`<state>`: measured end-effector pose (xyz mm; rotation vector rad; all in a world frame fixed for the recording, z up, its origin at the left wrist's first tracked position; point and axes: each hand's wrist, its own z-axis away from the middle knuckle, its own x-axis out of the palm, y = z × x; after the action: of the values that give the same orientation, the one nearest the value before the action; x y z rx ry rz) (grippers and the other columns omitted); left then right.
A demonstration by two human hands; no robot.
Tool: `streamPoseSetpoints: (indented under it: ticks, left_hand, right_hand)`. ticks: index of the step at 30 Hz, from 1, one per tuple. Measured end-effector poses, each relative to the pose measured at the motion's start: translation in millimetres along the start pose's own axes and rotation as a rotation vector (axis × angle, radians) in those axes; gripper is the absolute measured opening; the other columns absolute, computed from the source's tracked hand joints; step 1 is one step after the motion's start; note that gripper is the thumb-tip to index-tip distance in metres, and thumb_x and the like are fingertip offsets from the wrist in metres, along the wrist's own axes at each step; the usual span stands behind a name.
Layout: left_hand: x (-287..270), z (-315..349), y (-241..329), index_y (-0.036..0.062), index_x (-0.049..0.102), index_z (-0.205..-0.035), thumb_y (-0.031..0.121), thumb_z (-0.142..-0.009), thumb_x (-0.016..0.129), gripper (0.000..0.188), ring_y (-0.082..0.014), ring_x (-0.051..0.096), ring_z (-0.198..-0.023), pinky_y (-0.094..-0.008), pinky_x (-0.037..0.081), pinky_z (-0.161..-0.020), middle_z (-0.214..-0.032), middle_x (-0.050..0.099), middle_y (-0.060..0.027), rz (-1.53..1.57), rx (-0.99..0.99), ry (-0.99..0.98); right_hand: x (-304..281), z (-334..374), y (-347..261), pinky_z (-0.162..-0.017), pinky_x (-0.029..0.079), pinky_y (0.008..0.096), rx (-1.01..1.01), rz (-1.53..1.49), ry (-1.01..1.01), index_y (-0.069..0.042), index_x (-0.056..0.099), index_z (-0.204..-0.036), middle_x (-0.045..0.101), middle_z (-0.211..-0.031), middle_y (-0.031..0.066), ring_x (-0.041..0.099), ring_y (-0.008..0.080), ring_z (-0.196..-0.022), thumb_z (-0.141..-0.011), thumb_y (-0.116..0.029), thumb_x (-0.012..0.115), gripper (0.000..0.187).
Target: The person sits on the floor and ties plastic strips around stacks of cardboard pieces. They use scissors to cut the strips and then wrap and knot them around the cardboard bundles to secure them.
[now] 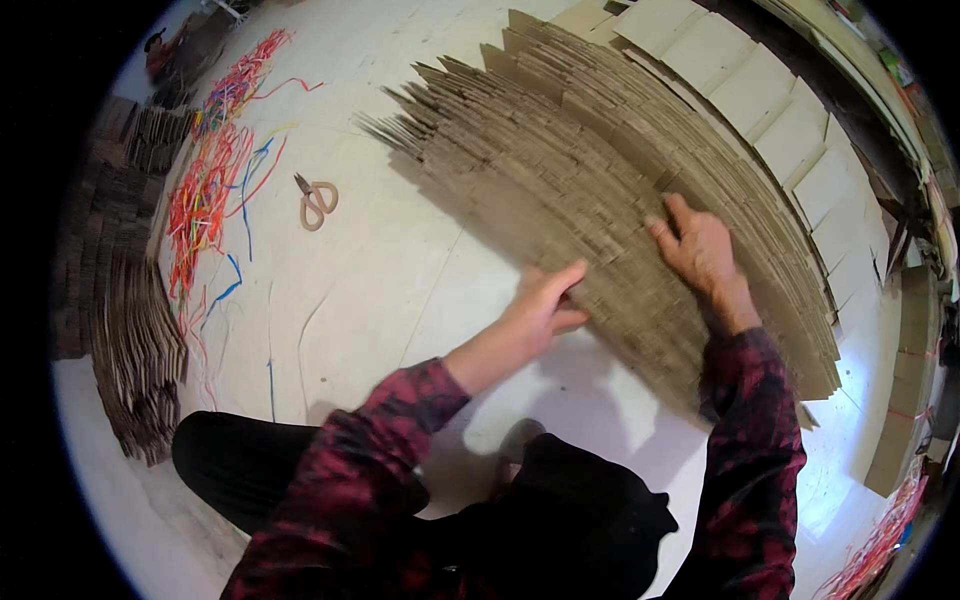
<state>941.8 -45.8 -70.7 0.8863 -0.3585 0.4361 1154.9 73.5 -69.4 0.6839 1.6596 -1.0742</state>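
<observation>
Under both hands lies a long fanned stack of flattened brown cardboard sheets [600, 190], spread like overlapping shingles across a pale floor [400, 280]. On the near edge of the fan, the left hand [540, 305] has its fingers [560, 278] loosely extended and its thumb tucked under the edge, pinching a few sheets. Farther along, the right hand [700, 250] rests flat on top of the fan, fingers spread and pressing down, gripping nothing that can be seen. Both forearms wear red and black patterned sleeves [750, 460]. Well to the left of the left fingers, a pair of scissors [316, 202] with tan handles lies on the floor. Beyond them sits a loose tangle of red, yellow and blue plastic straps [210, 190], and a second fanned cardboard pile [130, 330] lies at the far left edge. No container is visible.
</observation>
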Motion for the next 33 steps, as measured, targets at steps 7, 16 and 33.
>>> streamPoseSetpoints:
  ticks: [7, 16, 33]
  left_hand:
    - [7, -21, 25, -0.0056, 0.039, -0.127, 0.015, -0.090, 0.056, 0.045, -0.0276, 0.058, -0.103, -0.0437, 0.056, -0.083, -0.118, 0.050, -0.0154, -0.122, -0.179, -0.117]
    - [1, -37, 38, 0.0018, 0.016, -0.139, 0.012, -0.087, 0.062, 0.070, -0.0337, 0.051, -0.110, -0.0369, 0.059, -0.081, -0.126, 0.038, -0.0207, -0.184, -0.314, -0.127]
    - [-45, 17, -43, -0.0014, 0.027, -0.136, 0.018, -0.091, 0.059, 0.058, -0.0293, 0.059, -0.108, -0.0456, 0.056, -0.087, -0.124, 0.052, -0.0165, 0.170, -0.188, -0.106]
  right_hand:
    - [-6, -2, 20, -0.069, 0.050, 0.0487, 0.075, 0.011, -0.052, -0.006, 0.050, -0.102, 0.064, -0.085, 0.0213, 0.063, 0.0392, -0.081, -0.091, -0.044, 0.050, 0.039]
    - [-44, -39, 100, -0.077, 0.048, 0.0435, -0.007, 0.262, 0.464, -0.005, 0.059, -0.108, 0.058, -0.100, 0.0155, 0.057, 0.0342, -0.094, -0.084, -0.032, 0.062, 0.037]
    - [-11, -25, 14, -0.075, 0.051, 0.0447, 0.262, 0.082, -0.088, 0.001, 0.059, -0.092, 0.065, -0.090, 0.0232, 0.064, 0.0366, -0.085, -0.084, -0.056, 0.054, 0.057]
